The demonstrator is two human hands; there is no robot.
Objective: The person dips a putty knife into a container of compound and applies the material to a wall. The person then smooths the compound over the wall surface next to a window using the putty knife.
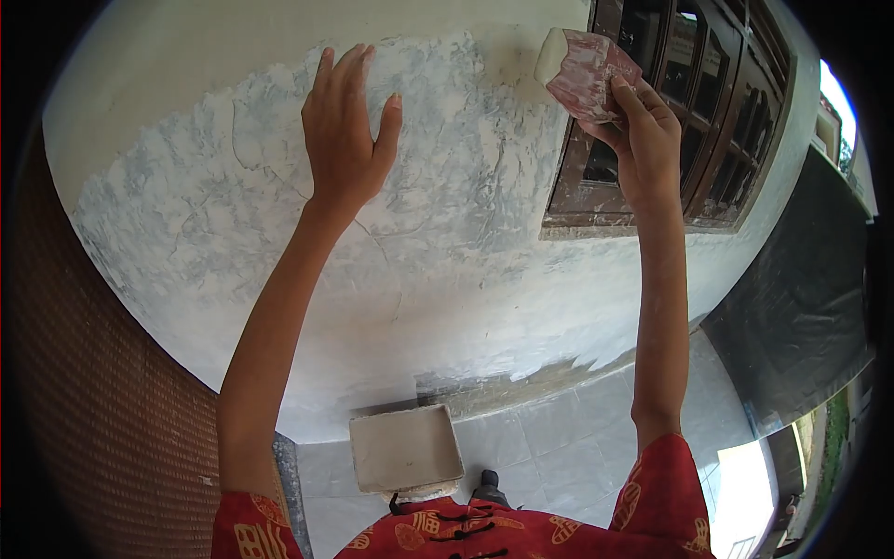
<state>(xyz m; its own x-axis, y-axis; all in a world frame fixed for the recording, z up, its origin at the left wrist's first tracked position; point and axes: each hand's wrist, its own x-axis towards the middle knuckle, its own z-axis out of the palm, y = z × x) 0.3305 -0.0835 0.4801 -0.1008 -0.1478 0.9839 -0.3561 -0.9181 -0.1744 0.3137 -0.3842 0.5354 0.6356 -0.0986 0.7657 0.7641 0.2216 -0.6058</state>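
Observation:
My right hand (pixel 644 135) is raised at the upper right, its thumb and fingers closed on a piece of worn reddish sandpaper (pixel 594 76) smeared with white dust. The sandpaper is folded around a pale block whose end shows at the left. In this view it overlaps the border between the wall and the brown window frame. My left hand (pixel 346 135) is held up before the wall (pixel 447 177), holding nothing, with the fingers stretched and the thumb apart. Patchy grey and white filler with thin cracks covers the wall behind both hands.
A brown window (pixel 694 102) with glass panes and dusty edges is set in the wall at the right. Below, a shallow whitish tray (pixel 407 450) stands near my body above grey floor tiles (pixel 521 438). A woven brown panel (pixel 112 373) borders the left, a dark sheet (pixel 792 307) the right.

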